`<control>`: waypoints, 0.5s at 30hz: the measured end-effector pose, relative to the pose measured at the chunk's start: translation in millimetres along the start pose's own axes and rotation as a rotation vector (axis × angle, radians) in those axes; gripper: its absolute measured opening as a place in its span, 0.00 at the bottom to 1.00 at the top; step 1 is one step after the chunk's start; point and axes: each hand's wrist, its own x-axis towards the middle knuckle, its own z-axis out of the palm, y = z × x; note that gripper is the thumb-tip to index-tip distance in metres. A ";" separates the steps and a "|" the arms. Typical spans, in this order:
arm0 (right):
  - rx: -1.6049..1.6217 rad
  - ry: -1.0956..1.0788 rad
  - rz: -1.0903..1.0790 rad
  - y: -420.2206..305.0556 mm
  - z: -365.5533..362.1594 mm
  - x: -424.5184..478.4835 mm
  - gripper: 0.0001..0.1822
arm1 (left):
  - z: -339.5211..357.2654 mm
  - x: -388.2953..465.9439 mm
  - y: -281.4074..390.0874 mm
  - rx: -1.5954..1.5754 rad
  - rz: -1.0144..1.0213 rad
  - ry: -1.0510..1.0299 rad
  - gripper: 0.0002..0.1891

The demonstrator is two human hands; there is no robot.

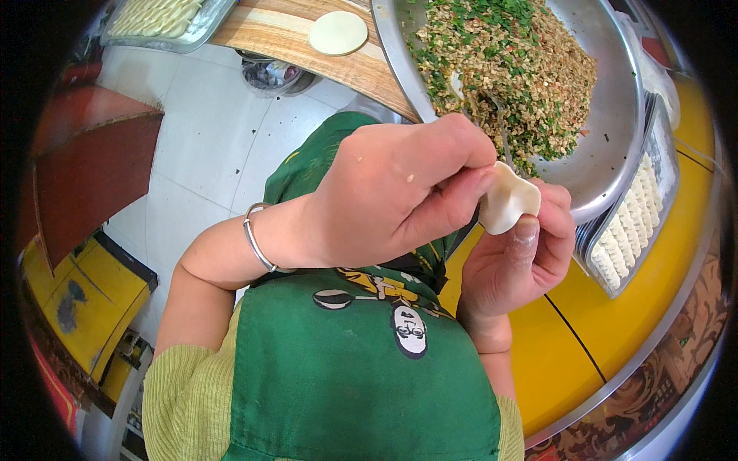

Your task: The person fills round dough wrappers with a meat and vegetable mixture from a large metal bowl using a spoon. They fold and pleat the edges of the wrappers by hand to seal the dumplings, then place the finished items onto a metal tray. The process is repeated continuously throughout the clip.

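Observation:
Between my two hands is a small dumpling wrapper (507, 199), partly folded, with a wavy edge. My left hand (403, 178) pinches its left side between thumb and bent forefinger; two small specks stick to the back of this hand. From the right, my right hand (522, 259) grips the wrapper with a floury thumb in front and fingers behind. Whether filling lies inside is hidden. Just beyond my hands, a large steel bowl (611, 167) holds a chopped filling (536, 75) with green herbs. A metal utensil (503, 124) rests in the filling, partly covered.
A round dough wrapper (338, 33) lies on the wooden board (277, 29). Trays of shaped dumplings stand at upper left (210, 23) and on the right (663, 190), the latter on a yellow table (553, 369). Below the board is a lined waste bin (271, 78).

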 end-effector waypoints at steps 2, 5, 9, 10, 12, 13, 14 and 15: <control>-0.043 -0.030 -0.001 -0.9 -2.1 0.5 0.06 | -7.7 2.9 3.3 0.110 0.078 -0.106 0.03; -0.004 -0.032 0.030 -1.6 -1.7 -0.4 0.06 | -0.4 -1.2 0.6 -0.038 0.032 0.008 0.04; 0.078 0.008 0.055 -0.5 -0.5 -1.0 0.07 | -0.8 -4.7 -0.1 -0.272 -0.073 -0.047 0.08; 0.077 0.004 0.048 0.6 -1.3 -1.3 0.07 | 1.2 -5.5 0.7 -0.299 -0.102 -0.033 0.08; 0.084 0.002 0.040 2.7 -2.9 -2.0 0.07 | 1.7 -5.6 0.5 -0.274 -0.094 -0.039 0.08; 0.093 0.005 0.038 3.0 -3.2 -2.1 0.07 | 0.4 -5.0 -0.6 -0.221 -0.057 -0.059 0.08; 0.112 0.013 0.041 2.7 -2.5 -2.3 0.07 | -0.8 -4.8 -1.4 -0.168 -0.020 -0.079 0.08; 0.130 0.020 0.045 2.6 -2.0 -2.6 0.07 | -2.0 -4.4 -1.3 -0.123 0.001 -0.084 0.08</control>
